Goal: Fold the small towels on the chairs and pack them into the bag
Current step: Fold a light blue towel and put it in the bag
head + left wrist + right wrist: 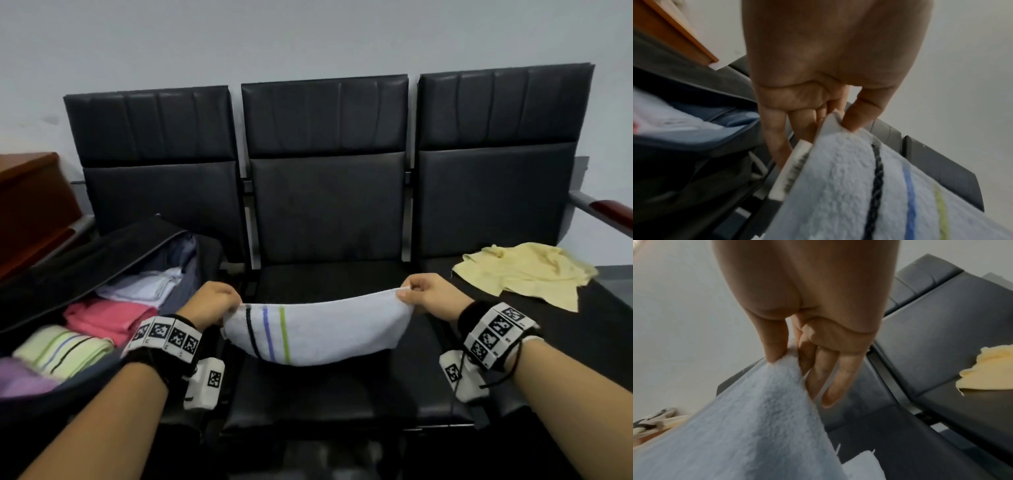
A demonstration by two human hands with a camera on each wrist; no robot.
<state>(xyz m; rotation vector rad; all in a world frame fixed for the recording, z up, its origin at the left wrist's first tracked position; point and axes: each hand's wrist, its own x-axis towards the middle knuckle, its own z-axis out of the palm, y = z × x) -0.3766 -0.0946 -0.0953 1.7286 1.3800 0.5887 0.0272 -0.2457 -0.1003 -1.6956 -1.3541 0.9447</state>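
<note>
The bag (102,253) on the left chair (157,164) is cut off by the frame edge, and its near part is blurred, so only the top of each folded towel inside can be seen: a purple one (20,377), a pale green striped one (61,349), a pink one (109,317) and a white one (144,284). In the left wrist view the bag's inside is too blurred to tell the towels apart. A brown wooden piece (30,202) stands behind the bag, only partly in view.

The left hand (214,303) and the right hand (430,293) hold a white towel (322,329) in the air above the middle chair (325,192). It is soft terry cloth with a black, a blue and a green stripe near its left end. It sags in a curve between the hands. Each hand pinches one top corner between thumb and forefinger; the other fingers hang loosely curled behind the cloth. The lower corners are hidden.

A yellow towel (524,274) lies crumpled on the right chair (496,171), well apart from the hands. The chairs are black, smooth and padded, with stitched ribs on the backs.
</note>
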